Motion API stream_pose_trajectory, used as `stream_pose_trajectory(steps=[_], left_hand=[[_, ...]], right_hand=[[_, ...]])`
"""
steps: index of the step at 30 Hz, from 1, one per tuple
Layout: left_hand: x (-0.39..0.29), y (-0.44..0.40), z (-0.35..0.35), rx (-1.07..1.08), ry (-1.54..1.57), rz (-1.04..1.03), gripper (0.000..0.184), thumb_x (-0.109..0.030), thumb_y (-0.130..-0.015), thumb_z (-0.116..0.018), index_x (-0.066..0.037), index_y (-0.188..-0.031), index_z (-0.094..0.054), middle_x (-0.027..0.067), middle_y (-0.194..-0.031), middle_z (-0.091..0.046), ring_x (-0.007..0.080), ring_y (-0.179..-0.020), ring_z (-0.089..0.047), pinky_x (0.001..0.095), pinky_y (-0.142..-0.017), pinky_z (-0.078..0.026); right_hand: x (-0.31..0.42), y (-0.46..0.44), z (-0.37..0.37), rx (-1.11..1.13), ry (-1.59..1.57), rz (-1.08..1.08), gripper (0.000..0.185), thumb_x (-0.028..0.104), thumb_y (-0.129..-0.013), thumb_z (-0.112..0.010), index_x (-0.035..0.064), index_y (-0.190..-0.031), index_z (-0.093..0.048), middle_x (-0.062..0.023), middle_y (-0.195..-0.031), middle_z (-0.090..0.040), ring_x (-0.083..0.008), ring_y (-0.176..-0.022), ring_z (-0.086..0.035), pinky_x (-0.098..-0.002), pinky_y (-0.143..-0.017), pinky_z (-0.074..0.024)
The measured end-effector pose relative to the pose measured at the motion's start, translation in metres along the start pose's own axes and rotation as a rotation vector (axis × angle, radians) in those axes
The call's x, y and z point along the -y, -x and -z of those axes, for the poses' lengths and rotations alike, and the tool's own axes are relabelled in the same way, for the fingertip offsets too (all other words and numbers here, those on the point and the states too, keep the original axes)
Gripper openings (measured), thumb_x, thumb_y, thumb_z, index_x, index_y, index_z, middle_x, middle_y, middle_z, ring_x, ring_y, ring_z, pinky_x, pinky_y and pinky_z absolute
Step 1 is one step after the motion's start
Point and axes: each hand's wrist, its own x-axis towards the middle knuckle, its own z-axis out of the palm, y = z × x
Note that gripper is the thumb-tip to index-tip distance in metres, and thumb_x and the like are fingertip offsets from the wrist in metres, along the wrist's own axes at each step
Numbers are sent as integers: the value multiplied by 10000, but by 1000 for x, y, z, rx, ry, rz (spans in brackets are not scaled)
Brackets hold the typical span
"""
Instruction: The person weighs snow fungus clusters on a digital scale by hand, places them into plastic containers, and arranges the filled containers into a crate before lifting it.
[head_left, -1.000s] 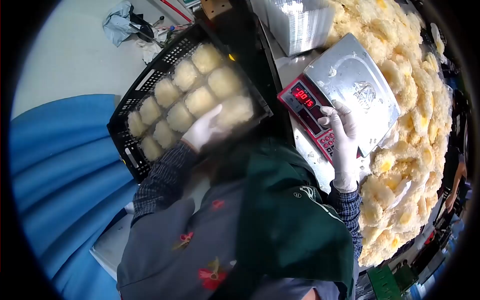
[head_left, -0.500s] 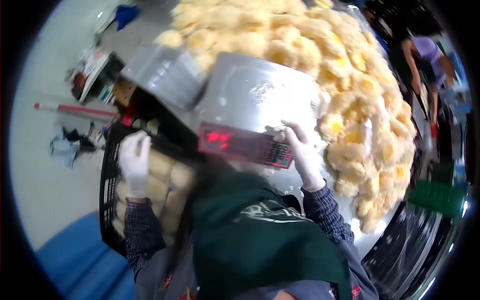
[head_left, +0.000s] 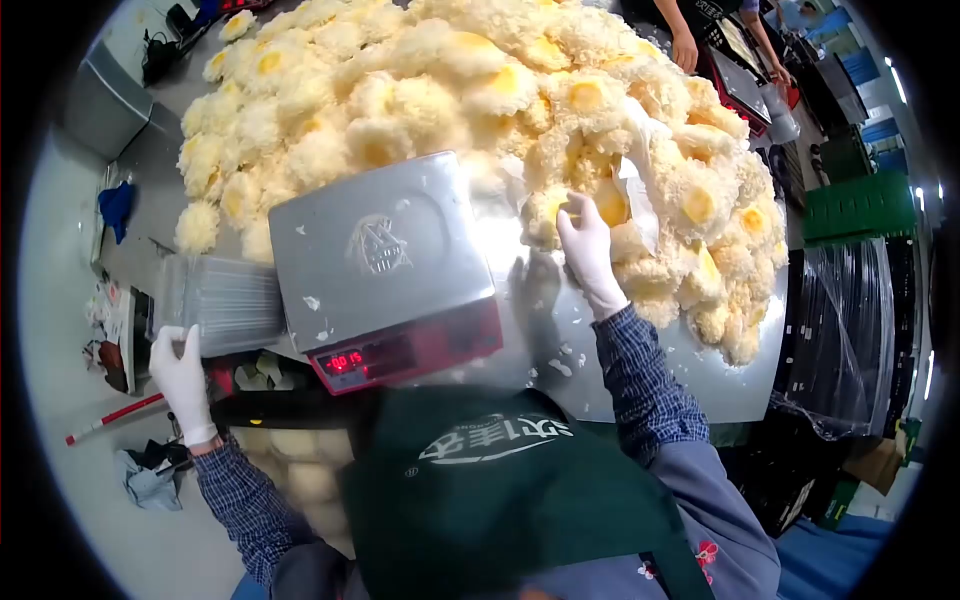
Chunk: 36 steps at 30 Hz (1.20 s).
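My left hand [head_left: 183,388], in a white glove, is at the near left corner of a stack of clear plastic trays [head_left: 228,300]. Its thumb and forefinger are apart, with a gap between them. My right hand [head_left: 590,258], also gloved, reaches to the near edge of a heap of lion's mane mushrooms [head_left: 400,115]. The fingers are parted and slightly bent against a mushroom [head_left: 545,212]; no firm grip shows. Between the hands sits a digital scale [head_left: 385,250] with a bare metal plate and a red lit display.
A crate of round pale mushrooms [head_left: 305,470] stands below the table's edge, partly hidden by my apron. White paper [head_left: 637,205] lies among the heap. Another person's hand [head_left: 684,50] is at the far side. Green crate [head_left: 860,208] and wrapped black crates [head_left: 835,330] stand right.
My left hand has gone from above the crate to the tray stack. My right hand has left the scale's keypad for the mushrooms. The view has shifted too.
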Motion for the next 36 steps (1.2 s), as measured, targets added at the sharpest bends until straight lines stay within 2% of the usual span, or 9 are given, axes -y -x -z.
stream_pose_trajectory(steps=[4,8,11,14,17,23,25,33,36], left_hand=[[-72,12,27,-93,51,-182,111,-21,-785,-708,4,-791,-600,86,-866,-598,241,-854,-556,333,-809,-440],[-143,59,-35,97,185,-411,101,-18,-737,-716,-26,-805,-643,82,-956,-601,260,-996,-560,366,-884,-430],[-130,83,-88,152,100,-488,105,-67,-732,-725,-44,-810,-659,63,-952,-597,269,-1041,-547,386,-915,-413],[-124,95,-111,120,113,-496,105,-86,-737,-724,-50,-821,-671,64,-952,-598,279,-1058,-549,395,-903,-413],[-122,95,-111,123,111,-532,109,-84,-743,-721,-52,-835,-672,64,-955,-601,288,-1059,-555,405,-912,-422],[-110,94,-113,114,55,-594,121,-98,-754,-712,-73,-860,-659,62,-979,-584,283,-1054,-555,399,-903,-428],[-112,94,-108,114,39,-599,124,-102,-757,-709,-72,-865,-656,70,-965,-581,278,-1048,-556,398,-900,-426],[-80,79,-64,-60,472,-306,112,-20,-816,-676,-42,-924,-658,78,-926,-666,220,-911,-634,331,-838,-486],[-59,81,-58,-17,712,273,158,-106,-951,-582,35,-959,-652,49,-885,-681,98,-840,-636,216,-743,-475]], right_hand=[[-8,-67,-41,-277,365,173,554,458,-855,-606,9,-1179,-595,-238,-1075,-655,-372,-985,-647,-442,-872,-499],[0,-113,-40,-75,413,-177,535,500,-823,-606,45,-1102,-637,-229,-1009,-679,-385,-985,-646,-433,-867,-507],[-17,-100,-22,-216,233,-58,355,296,-826,-634,80,-1107,-641,-189,-997,-690,-357,-889,-666,-399,-817,-523],[5,-54,14,65,-652,-156,334,66,-827,-616,-22,-1150,-617,-51,-1010,-653,-131,-856,-615,-251,-737,-506],[83,-8,36,402,-834,-194,333,117,-845,-591,-29,-1143,-615,-68,-991,-659,-113,-833,-615,-256,-705,-503],[147,26,-30,850,-486,-27,382,153,-840,-619,-12,-1185,-613,-56,-971,-695,-116,-824,-642,-250,-732,-502],[162,41,-49,624,-81,282,339,197,-854,-657,24,-1144,-632,-63,-868,-693,-119,-722,-636,-251,-690,-505],[150,5,-34,508,-283,125,275,200,-914,-613,-12,-1088,-638,-64,-818,-684,-112,-688,-631,-237,-629,-509],[150,-10,-45,704,-647,-108,358,253,-990,-522,-43,-1184,-576,-112,-971,-682,-144,-856,-655,-248,-743,-524]])
